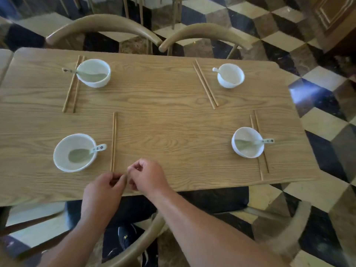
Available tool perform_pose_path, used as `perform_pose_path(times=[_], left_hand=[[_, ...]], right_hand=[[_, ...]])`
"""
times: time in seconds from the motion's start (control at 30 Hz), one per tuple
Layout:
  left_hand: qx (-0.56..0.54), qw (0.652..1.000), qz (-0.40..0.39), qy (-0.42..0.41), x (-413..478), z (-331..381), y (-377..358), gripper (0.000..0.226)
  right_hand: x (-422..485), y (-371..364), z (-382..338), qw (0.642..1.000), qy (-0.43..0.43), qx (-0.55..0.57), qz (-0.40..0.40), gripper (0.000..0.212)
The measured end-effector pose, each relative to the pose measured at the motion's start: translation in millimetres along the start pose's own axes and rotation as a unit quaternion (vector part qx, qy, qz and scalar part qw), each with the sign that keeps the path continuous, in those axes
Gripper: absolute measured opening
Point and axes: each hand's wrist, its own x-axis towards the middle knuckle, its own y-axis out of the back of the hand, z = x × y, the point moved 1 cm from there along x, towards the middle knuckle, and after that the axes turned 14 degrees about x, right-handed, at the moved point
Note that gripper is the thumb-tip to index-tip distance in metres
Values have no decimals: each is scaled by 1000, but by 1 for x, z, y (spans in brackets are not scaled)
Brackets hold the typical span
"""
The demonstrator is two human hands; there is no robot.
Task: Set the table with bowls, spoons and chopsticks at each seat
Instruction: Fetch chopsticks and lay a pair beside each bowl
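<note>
On the wooden table [163, 122] stand four white bowls, each with a spoon in it and a chopstick pair beside it. The near left bowl [74, 153] has its chopsticks [114, 141] on its right. The far left bowl [94, 73], the far right bowl [230, 76] and the near right bowl [247, 142] make up the other seats. My left hand [106, 187] and my right hand [147, 175] hover together at the front edge, just below the near left chopsticks' tips. Both have curled fingers, and I see nothing held in them.
Two curved wooden chair backs [104, 22] [206, 31] stand behind the far edge. Another chair back [134, 245] is under my arms, and one more [296, 228] is at the near right. The floor is chequered tile. A neighbouring table edge [4, 58] shows at the left.
</note>
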Motion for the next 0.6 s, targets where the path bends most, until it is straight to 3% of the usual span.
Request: perform_pose_path(times=[0.07, 0.27, 0.4, 0.6], left_hand=[[-22, 999, -15, -29, -23, 51, -16, 12], [-36, 996, -50, -60, -71, 199, -114, 14], [-36, 995, -68, -66, -107, 271, -175, 20], [-25, 993, -99, -51, -141, 320, -216, 14]], right_hand=[[-25, 48, 4, 996, 67, -55, 12, 20], [-77, 245, 18, 981, 118, -106, 112, 23], [-111, 361, 29, 972, 109, -137, 158, 20], [-117, 454, 52, 970, 42, -114, 210, 17]])
